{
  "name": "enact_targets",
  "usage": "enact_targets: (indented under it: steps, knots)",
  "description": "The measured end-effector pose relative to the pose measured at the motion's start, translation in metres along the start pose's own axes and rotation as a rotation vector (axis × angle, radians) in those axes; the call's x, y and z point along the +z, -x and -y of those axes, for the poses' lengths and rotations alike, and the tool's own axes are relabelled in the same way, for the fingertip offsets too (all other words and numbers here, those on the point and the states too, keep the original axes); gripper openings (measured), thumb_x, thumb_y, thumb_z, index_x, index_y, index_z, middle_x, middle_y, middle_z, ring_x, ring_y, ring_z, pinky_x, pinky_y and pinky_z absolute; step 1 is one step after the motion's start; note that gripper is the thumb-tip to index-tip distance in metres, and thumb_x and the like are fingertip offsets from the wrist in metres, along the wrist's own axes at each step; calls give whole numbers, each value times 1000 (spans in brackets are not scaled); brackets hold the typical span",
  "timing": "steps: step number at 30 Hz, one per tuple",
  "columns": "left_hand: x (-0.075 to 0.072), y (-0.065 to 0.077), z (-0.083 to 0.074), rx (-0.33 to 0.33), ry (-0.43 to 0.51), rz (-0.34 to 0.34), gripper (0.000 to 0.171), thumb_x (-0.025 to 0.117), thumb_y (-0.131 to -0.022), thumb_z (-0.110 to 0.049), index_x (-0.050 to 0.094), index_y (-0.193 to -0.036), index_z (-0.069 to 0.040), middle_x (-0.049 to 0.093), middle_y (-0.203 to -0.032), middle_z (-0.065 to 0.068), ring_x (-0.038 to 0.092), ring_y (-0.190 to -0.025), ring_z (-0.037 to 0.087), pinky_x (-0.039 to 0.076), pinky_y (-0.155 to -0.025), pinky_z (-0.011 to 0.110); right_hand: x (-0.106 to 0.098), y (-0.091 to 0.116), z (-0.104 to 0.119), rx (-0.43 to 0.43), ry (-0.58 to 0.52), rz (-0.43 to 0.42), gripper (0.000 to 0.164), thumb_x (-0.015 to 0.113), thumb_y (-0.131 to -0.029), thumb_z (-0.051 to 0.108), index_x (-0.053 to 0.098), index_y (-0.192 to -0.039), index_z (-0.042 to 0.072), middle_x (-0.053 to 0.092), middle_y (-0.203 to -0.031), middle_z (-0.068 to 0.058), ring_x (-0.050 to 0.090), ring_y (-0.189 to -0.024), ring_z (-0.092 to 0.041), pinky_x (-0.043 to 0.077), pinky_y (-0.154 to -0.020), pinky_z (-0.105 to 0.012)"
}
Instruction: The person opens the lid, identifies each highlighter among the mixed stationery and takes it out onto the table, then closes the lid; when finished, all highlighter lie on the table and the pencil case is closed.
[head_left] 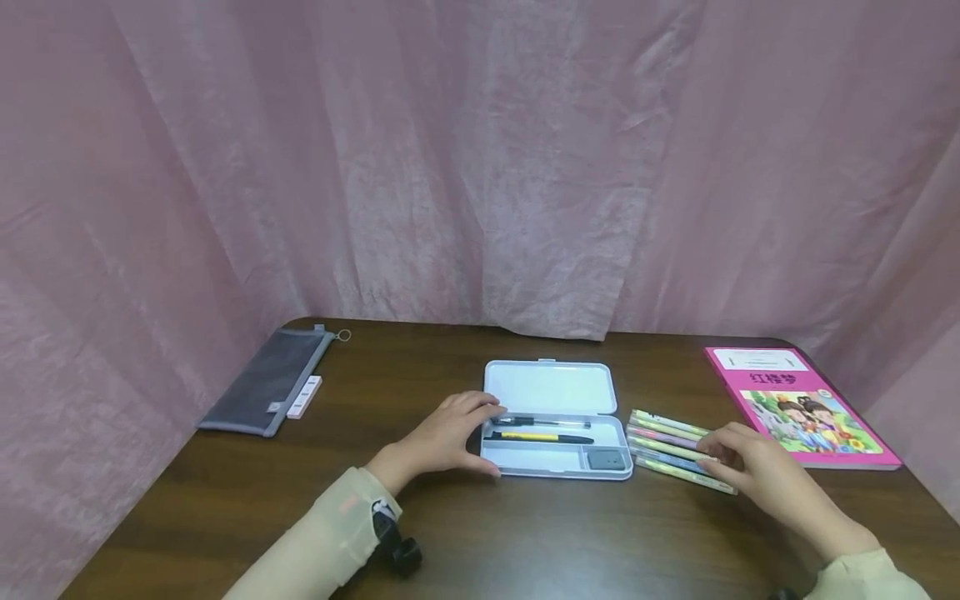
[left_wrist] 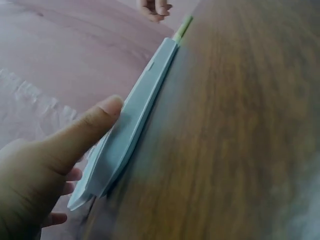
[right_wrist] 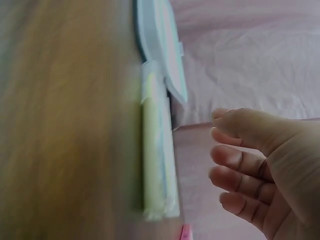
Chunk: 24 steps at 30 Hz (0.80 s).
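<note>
A white pencil case [head_left: 555, 477] lies open on the table, its lid [head_left: 550, 387] folded back. Inside are a clear-barrelled pen with black parts [head_left: 551, 422], a yellow and black pen [head_left: 540, 437] and a small grey block [head_left: 605, 459]. My left hand [head_left: 450, 433] holds the case's left end, the thumb [left_wrist: 102, 117] at its front side and the fingers toward the hinge. Right of the case lies a row of several pastel highlighters [head_left: 667, 450]. Over their right ends hovers my right hand [head_left: 757, 467], fingers loosely bent and apart from them in the right wrist view.
A grey zip pouch [head_left: 262, 379] lies at the far left, with a small white block [head_left: 304, 397] against its right edge. At the right is a pink book [head_left: 802, 408] with a picture cover. Pink curtains [head_left: 480, 167] hang behind the brown table [head_left: 450, 550].
</note>
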<state>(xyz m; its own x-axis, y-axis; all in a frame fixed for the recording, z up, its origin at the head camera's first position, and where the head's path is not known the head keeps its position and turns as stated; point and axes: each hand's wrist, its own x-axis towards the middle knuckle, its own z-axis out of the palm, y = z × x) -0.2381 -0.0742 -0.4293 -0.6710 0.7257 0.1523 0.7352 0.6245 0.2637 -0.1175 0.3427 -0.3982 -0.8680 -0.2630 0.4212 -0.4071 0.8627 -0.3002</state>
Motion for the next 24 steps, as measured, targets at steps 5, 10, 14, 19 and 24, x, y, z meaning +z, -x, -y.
enact_targets:
  steps: [5, 10, 14, 19, 24]
  knots:
    - [-5, -2, 3, -5, 47, -49, 84, 76, -70, -60, 50, -139, -21, 47, -143, 4, 42, -134, 23, 36, -111, 47, 0, -16, 9, 24, -39, 15, 16, 78, -78, 13, 69, -90, 14, 57, -80, 12, 43, -67, 8, 42, -54, -18]
    - [-12, -3, 7, -73, 255, -109, 77, 81, -73, -43, 51, -138, -15, 49, -139, 9, 46, -130, 27, 41, -108, 48, -1, -33, 16, 99, -42, 91, 21, 77, -81, 22, 69, -99, 13, 61, -86, 6, 47, -71, 3, 45, -59, -20]
    - [-12, -5, 10, -150, 454, -150, 74, 80, -78, -33, 47, -140, -10, 49, -136, 14, 50, -125, 30, 46, -103, 48, 4, -44, 18, 139, -93, 143, 28, 75, -83, 26, 68, -106, 11, 63, -91, 2, 53, -76, -3, 48, -63, -20]
    - [-8, -10, 11, -271, 660, -219, 69, 76, -83, -26, 44, -141, -9, 51, -134, 15, 54, -122, 30, 51, -96, 44, 14, -57, 20, 183, -173, 189, 35, 72, -86, 26, 64, -116, 9, 66, -98, -4, 59, -85, -14, 49, -67, -21]
    - [-6, -17, 7, -393, 733, -239, 66, 75, -84, -27, 45, -141, -14, 52, -137, 12, 54, -124, 28, 51, -97, 44, 26, -68, 24, 223, -210, 196, 36, 70, -87, 19, 61, -120, 5, 67, -101, -10, 60, -85, -18, 51, -70, -25]
